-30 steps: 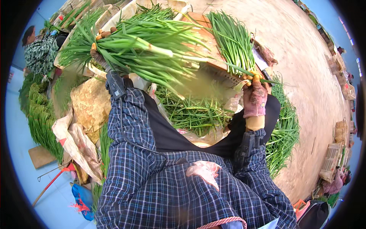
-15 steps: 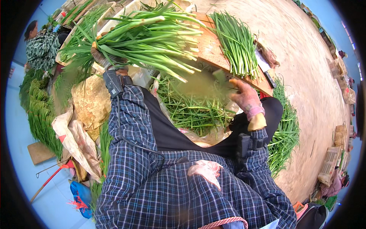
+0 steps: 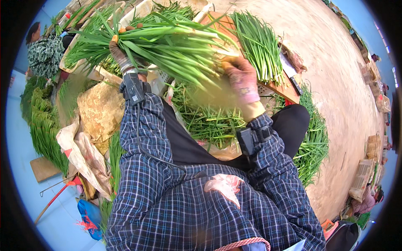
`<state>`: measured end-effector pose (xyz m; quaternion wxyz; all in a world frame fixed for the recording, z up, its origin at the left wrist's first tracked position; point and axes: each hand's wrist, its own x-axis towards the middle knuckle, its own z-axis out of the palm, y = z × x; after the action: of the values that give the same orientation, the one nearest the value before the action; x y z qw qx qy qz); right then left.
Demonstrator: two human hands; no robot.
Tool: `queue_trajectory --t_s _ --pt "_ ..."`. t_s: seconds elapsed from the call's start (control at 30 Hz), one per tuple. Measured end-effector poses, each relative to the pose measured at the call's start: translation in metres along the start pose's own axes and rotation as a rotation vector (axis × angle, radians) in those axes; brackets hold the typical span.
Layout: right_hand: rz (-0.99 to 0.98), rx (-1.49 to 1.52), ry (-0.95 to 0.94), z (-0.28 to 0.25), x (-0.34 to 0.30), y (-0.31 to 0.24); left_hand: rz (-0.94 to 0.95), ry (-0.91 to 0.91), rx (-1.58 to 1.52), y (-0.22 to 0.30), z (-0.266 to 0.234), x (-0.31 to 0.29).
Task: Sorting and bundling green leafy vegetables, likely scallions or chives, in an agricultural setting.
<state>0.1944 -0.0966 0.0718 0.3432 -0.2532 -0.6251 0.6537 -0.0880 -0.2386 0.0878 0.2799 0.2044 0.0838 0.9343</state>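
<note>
Held bunch (image 3: 167, 44): long green stalks are hanging in the air, leaves to the left, pale ends pointing toward the left edge of a wooden board (image 3: 289, 92).
Wooden board: it is running diagonally, its near corner at lower right; stalks set across its left edge could be tipping off.
Heap of loose greens (image 3: 209, 125): it is lying below that left edge; any stalk slipping free could be getting lost here.
Laid stalks (image 3: 259, 50): a second bundle is lying along the board's right side; with no tie showing, a knock could be fanning it out.
Left hand (image 3: 121, 54): gloved, it is gripping the leafy end; so far from the pale ends, it could be letting them splay.
Right hand (image 3: 242, 79): gloved, its bent fingers are meeting the pale ends; I cannot tell whether they are pinching any. A hard tug could be snapping stalks.
Knife (image 3: 296, 85): its black handle is resting by the board's near corner; a careless brush could be knocking it off.
</note>
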Motion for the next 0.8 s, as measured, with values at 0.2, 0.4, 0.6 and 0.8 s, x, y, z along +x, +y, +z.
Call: queue_trajectory --t_s 0.2,0.4,0.6,0.8 --pt "-0.457 -0.844 -0.024 0.007 0.001 -0.024 0.086 0.04 0.159 0.0 0.009 -0.007" --pt "-0.26 -0.35 -0.129 0.01 0.02 0.009 -0.01 -0.041 0.12 0.004 -0.001 -0.002" --pt "0.125 0.079 -0.068 -0.025 0.009 -0.016 -0.029 -0.076 0.084 0.01 -0.012 -0.002" --pt "-0.434 -0.72 -0.117 -0.028 -0.002 -0.013 -0.058 -0.151 0.002 0.01 -0.012 0.002"
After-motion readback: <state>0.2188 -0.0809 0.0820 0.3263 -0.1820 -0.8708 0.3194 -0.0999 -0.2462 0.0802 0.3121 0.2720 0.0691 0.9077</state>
